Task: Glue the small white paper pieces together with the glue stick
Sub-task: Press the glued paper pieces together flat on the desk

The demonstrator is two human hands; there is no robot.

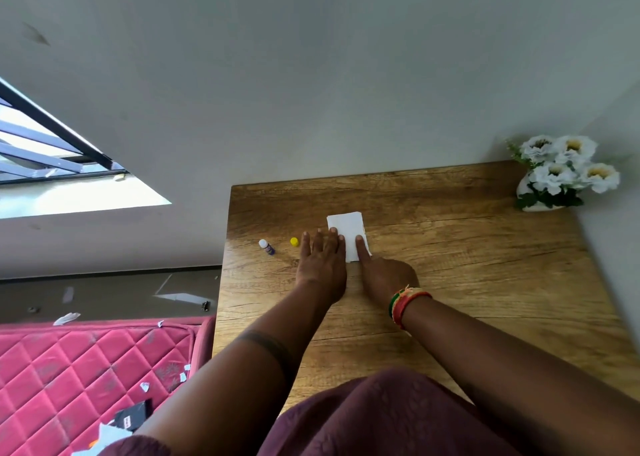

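Observation:
A small white paper piece (347, 228) lies flat on the wooden table (450, 247). My left hand (322, 265) lies flat, fingers spread, its fingertips pressing the paper's left edge. My right hand (379, 270) presses its index finger down on the paper's right side, the other fingers curled. The uncapped glue stick (266, 247), purple with a white tip, lies on the table to the left of my left hand. Its yellow cap (294, 242) sits between the stick and my left hand. Whether there is more than one paper layer under my fingers cannot be told.
A white vase of white flowers (561, 175) stands in the table's far right corner against the wall. Left of the table is a red quilted mattress (86, 369) strewn with paper scraps and a dark object (133, 415). The table's left edge is close to the glue stick.

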